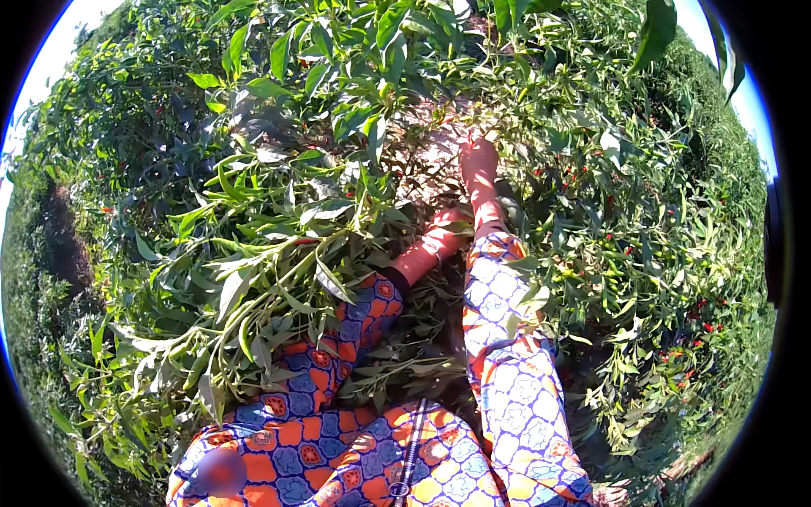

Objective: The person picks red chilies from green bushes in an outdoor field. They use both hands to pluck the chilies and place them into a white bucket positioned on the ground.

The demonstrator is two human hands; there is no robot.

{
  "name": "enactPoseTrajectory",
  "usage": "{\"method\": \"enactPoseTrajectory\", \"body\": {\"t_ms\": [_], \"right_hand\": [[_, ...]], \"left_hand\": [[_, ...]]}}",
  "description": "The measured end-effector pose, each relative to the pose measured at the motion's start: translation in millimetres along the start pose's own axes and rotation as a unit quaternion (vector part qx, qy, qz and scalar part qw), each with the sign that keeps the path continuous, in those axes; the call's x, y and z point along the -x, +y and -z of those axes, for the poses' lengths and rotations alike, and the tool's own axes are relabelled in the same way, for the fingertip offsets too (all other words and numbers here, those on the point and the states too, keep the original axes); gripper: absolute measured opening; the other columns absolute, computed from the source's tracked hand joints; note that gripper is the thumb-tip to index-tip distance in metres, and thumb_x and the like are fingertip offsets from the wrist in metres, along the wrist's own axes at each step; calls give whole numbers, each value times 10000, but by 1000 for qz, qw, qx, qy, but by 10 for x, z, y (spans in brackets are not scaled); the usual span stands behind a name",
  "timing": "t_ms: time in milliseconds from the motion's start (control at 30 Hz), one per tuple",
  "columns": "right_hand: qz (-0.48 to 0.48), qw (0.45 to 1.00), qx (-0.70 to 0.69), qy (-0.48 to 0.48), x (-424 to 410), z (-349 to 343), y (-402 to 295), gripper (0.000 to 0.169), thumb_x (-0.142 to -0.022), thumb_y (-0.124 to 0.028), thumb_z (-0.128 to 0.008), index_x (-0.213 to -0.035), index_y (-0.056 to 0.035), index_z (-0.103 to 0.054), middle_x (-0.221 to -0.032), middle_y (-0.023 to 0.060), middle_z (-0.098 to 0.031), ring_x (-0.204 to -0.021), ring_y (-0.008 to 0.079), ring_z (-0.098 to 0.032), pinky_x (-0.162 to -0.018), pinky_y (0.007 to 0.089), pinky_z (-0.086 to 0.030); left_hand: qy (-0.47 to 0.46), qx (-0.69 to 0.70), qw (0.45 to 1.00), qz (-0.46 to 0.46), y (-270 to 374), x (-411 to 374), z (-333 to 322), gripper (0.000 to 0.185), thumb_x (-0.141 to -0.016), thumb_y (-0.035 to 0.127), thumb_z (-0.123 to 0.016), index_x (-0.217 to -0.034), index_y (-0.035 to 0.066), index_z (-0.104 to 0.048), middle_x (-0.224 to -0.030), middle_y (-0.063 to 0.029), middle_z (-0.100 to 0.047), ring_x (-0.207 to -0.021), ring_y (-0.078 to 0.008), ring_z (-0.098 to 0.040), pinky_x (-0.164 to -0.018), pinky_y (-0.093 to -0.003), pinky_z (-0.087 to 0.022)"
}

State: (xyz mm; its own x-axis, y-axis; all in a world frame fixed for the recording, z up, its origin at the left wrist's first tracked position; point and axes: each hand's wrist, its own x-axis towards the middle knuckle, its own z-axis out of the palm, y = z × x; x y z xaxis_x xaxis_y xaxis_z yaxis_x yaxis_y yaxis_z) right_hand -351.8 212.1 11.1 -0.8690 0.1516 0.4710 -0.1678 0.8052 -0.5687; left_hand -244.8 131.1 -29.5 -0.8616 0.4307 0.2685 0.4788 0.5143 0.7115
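Observation:
Green and red chili peppers hang among the leafy chili plants (272, 253) around my arms. My right hand (479, 158) reaches forward over sunlit ground, its fingers at a small red chili (470, 135); whether they grip it is too small to tell. Lower and to the left, my left hand (448, 227) is partly behind leaves, so its fingers and anything in them are hidden. Both arms wear patterned orange and blue sleeves with dark cuffs.
Dense chili plants with red fruit (706, 327) stand on the right. Leaning stems with green chilies (244, 337) lie across my left sleeve. Large leaves (656, 35) hang close to the camera at the top. A bare strip of soil (66, 241) runs at the far left.

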Motion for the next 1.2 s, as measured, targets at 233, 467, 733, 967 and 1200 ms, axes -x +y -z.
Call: {"method": "enactPoseTrajectory", "body": {"t_ms": [233, 467, 733, 967, 1200], "right_hand": [[-360, 545, -734, -187, 352, 133, -716, 120, -848, -194, -453, -822, -85, -496, -660, 3, -499, -470, 60, -392, -333, 164, -262], [-180, 882, -435, -11, -102, -223, -576, 175, -756, -210, -594, -809, -44, -584, -576, 6, -513, -458, 105, -469, -393, 258, -362], [-189, 940, -281, -50, -75, -142, -450, 241, -794, -276, -554, -726, -45, -569, -560, 43, -527, -493, 140, -503, -438, 279, -379], [-302, 408, -825, -247, 419, 133, -794, 191, -829, -261, -531, -772, -82, -495, -619, -9, -419, -421, 51, -309, -334, 167, -224], [-44, 936, -236, -258, 119, -485, -1087, 191, -701, -228, -583, -695, -37, -583, -599, 73, -542, -442, 186, -481, -410, 299, -396]], "left_hand": [[99, -108, 982, -119, -759, 258, -389, 147, -678, 138, -591, -797, 51, -583, -772, -139, -579, -736, -283, -555, -626, -340, -442], [125, 24, 983, -132, -330, 274, -355, 115, -657, 159, -597, -719, 62, -593, -689, -120, -575, -638, -275, -554, -571, -339, -442], [-16, 83, 991, 109, -26, 320, -195, 205, -648, 176, -603, -813, 55, -596, -802, -122, -591, -770, -257, -568, -666, -329, -454], [12, 5, 999, -39, -171, 426, -227, 297, -692, 155, -587, -971, 54, -580, -971, -113, -586, -919, -227, -553, -797, -310, -436], [24, 60, 997, -37, -135, 879, -156, 296, -697, 141, -576, -980, 57, -579, -977, -121, -584, -913, -236, -555, -802, -310, -434]]}}
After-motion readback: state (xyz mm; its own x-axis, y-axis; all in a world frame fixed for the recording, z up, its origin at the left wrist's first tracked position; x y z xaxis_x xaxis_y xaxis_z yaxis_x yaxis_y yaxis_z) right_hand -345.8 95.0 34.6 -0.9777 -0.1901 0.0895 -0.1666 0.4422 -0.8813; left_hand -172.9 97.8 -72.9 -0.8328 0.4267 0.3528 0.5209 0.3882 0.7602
